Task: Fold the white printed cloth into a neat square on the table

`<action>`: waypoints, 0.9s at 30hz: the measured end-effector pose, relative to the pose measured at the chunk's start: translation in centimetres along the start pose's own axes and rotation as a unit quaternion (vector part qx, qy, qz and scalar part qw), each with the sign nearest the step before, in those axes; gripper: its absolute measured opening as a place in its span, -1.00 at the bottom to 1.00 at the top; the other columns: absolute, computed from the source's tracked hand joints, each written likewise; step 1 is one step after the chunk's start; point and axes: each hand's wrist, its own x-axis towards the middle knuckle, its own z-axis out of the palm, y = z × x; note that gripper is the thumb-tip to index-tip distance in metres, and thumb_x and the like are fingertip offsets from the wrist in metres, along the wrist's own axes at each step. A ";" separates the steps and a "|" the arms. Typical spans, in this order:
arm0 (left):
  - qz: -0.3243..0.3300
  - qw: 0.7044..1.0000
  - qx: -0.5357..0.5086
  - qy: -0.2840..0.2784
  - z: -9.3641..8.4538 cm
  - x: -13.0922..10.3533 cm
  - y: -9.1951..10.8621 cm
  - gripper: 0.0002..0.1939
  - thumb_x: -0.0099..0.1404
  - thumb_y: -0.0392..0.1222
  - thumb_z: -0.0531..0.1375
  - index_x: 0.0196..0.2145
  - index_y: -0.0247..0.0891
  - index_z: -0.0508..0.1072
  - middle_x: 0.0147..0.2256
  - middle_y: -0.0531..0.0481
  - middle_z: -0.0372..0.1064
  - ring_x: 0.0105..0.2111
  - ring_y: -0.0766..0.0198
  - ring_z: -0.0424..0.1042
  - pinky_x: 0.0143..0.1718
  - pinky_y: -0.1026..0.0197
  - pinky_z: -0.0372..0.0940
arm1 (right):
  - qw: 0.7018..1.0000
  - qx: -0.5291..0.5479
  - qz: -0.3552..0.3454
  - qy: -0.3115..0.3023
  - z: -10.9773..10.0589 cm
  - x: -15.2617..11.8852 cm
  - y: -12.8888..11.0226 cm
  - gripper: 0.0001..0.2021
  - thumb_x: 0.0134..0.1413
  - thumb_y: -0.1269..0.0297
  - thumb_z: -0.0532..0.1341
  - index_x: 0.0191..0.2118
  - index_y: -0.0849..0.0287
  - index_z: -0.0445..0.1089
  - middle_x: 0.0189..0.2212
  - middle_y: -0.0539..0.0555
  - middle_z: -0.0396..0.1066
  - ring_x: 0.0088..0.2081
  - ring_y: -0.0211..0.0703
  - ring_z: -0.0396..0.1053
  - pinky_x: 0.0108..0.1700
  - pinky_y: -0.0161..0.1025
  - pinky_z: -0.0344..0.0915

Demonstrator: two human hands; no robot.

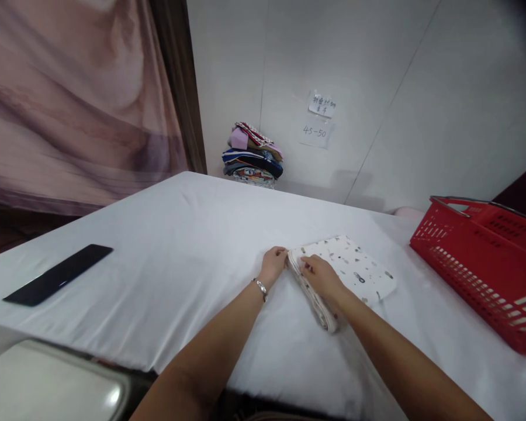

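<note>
Reaching forward, left hand pinches patterned cloth; right hand, fingers together, touches it.

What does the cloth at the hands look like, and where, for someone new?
On the white-covered table, look between the flat black slab and the red basket, nearer the basket. The folded cloth lies there, both hands at its layered edge. Its small scattered print on white sets it apart from the plain table cover.
</note>
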 end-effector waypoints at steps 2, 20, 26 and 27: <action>0.005 1.000 -0.006 -0.009 -0.3 0.2 0.0 -0.69 0.24 -0.26 0.09 -0.06 -0.33 0.39 -0.53 0.09 0.34 -0.65 0.47 0.24 -0.61 0.39 0.12 | 1.000 0.009 0.001 0.010 -0.3 1.5 0.2 -0.74 0.10 0.38 0.04 -0.14 0.12 0.40 -0.28 0.08 0.41 -0.24 -0.15 0.33 -0.19 -0.28 0.18; 0.017 0.997 0.019 -0.068 -0.3 1.4 -1.0 -0.71 0.21 -0.26 0.08 -0.11 -0.29 0.43 -0.63 0.11 0.26 -0.66 0.40 0.24 -0.63 0.37 0.17 | 0.994 -0.028 -0.015 -0.103 -0.9 6.2 0.6 -0.73 0.05 0.37 0.10 -0.12 0.05 0.42 -0.38 0.03 0.47 -0.35 -0.18 0.35 -0.36 -0.34 0.10; -0.006 0.998 0.006 -0.066 -0.5 1.2 -0.4 -0.73 0.21 -0.26 0.09 -0.14 -0.31 0.44 -0.59 0.08 0.31 -0.66 0.41 0.27 -0.65 0.38 0.18 | 0.987 -0.089 -0.065 -0.118 -1.3 6.5 0.2 -0.79 0.04 0.39 0.12 -0.23 0.05 0.45 -0.34 0.05 0.45 -0.28 -0.13 0.35 -0.33 -0.31 0.13; -0.014 0.998 -0.002 -0.066 -0.5 1.1 -0.2 -0.73 0.21 -0.26 0.09 -0.15 -0.32 0.44 -0.59 0.08 0.32 -0.66 0.41 0.28 -0.65 0.38 0.19 | 0.986 -0.093 -0.083 -0.109 -1.4 6.5 0.3 -0.81 0.04 0.40 0.13 -0.26 0.06 0.45 -0.32 0.05 0.43 -0.26 -0.13 0.34 -0.31 -0.31 0.14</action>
